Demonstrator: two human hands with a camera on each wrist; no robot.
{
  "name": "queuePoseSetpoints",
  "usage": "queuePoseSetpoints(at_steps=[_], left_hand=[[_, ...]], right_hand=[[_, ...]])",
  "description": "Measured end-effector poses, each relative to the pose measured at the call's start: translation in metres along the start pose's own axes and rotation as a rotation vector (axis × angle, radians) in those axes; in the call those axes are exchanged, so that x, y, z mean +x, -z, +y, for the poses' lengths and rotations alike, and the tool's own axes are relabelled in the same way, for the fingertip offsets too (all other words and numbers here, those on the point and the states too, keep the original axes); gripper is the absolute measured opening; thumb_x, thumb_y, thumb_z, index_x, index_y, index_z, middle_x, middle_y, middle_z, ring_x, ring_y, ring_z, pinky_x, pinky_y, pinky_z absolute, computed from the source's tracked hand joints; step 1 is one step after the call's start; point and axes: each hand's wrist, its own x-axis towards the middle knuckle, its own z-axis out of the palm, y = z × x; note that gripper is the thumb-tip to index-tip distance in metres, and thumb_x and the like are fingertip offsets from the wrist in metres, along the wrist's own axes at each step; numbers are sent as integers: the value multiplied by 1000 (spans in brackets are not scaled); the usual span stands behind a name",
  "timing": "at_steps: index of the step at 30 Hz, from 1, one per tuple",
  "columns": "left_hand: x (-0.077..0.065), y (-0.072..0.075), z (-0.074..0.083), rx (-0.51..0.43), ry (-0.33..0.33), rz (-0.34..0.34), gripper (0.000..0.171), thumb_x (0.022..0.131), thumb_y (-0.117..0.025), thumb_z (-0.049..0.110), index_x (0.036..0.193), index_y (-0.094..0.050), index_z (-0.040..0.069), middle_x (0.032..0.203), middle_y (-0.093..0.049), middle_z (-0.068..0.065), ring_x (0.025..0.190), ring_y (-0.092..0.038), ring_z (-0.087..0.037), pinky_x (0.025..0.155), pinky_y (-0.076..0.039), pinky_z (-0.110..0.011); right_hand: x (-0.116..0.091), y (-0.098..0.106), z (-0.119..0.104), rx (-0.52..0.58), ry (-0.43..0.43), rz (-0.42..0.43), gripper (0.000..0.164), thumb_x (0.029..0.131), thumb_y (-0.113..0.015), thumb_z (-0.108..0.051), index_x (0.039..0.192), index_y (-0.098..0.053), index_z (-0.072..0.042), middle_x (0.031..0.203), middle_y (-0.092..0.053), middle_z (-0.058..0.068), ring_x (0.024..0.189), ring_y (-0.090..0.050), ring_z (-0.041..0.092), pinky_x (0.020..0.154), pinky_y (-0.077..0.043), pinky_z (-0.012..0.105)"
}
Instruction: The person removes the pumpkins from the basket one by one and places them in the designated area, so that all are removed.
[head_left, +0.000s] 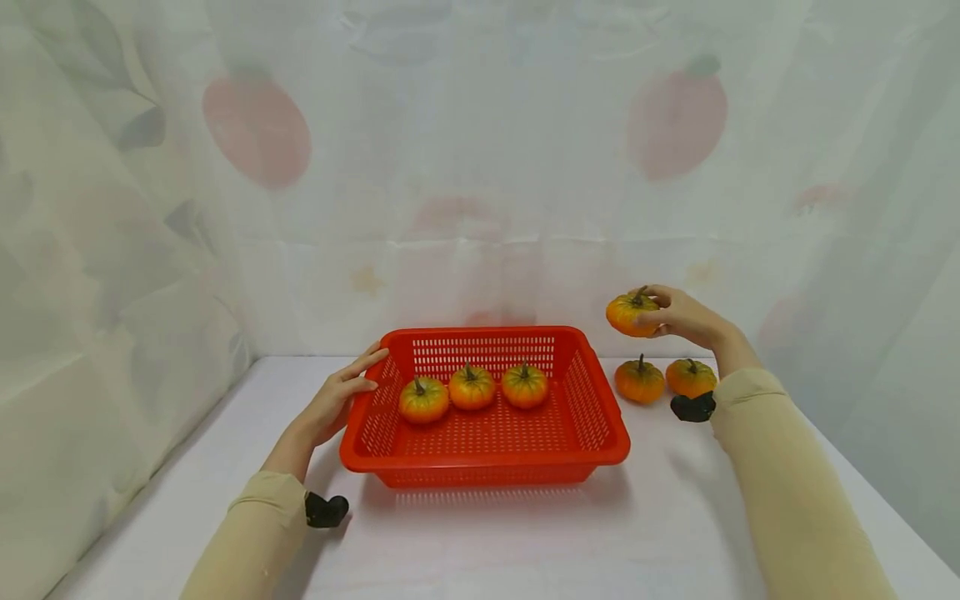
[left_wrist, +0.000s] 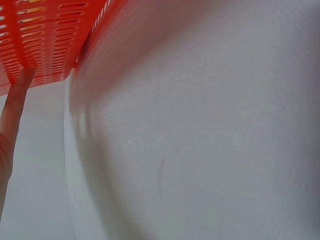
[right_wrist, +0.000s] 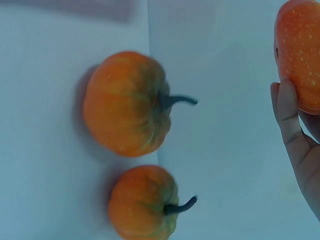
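A red plastic basket with slotted walls stands on the white table, and three small orange pumpkins lie inside it. My left hand holds the basket's left rim. In the left wrist view one finger touches the slotted outer wall. Raised to the right of the basket, my right hand grips another small pumpkin by its side, clear of the table. Beneath that hand two more pumpkins sit on the table, stems up; they also appear in the right wrist view, the nearer one largest.
The white table runs back to a pale curtain with fruit prints. Another curtain hangs along the left side, and a plain pale wall borders the right. Dark devices are strapped at both wrists.
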Motion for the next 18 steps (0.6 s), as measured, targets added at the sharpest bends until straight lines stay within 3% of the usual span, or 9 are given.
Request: queuePoseSetpoints(at_steps=[7,13,15,18], left_hand=[[-1,0,1,8,-3,4,62,98,-39,5,157,-21,10,170,3,5,155,-10,-38,95,-53,-18],[-3,0,2,5,5,3,62,98,-38,6,157,-20,10,170,4,4,154,-11,-39,95,-54,-20],[-3,0,2,6,4,2,62,98,-39,6,158,-20,10,170,4,4,154,-11,-39,95,-54,-20],[-3,0,2,10,3,1,62,98,-39,6,158,-19,9,170,4,4,154,-11,-40,95,-54,-21]], right_hand=[[-12,12,28,-49,-35,133,65,97,-56,-26,149,-28,0,141,-42,22,91,-56,1,82,-52,16],[-24,17,40,-131,-105,257,76,96,-58,-34,153,-22,1,148,-35,33,89,-54,0,77,-48,10],[-29,17,44,-154,-127,301,80,95,-59,-37,155,-19,1,151,-30,36,96,-58,11,82,-50,15],[-35,17,49,-160,-151,354,85,95,-58,-41,156,-16,-1,155,-21,39,114,-55,35,99,-51,39]])
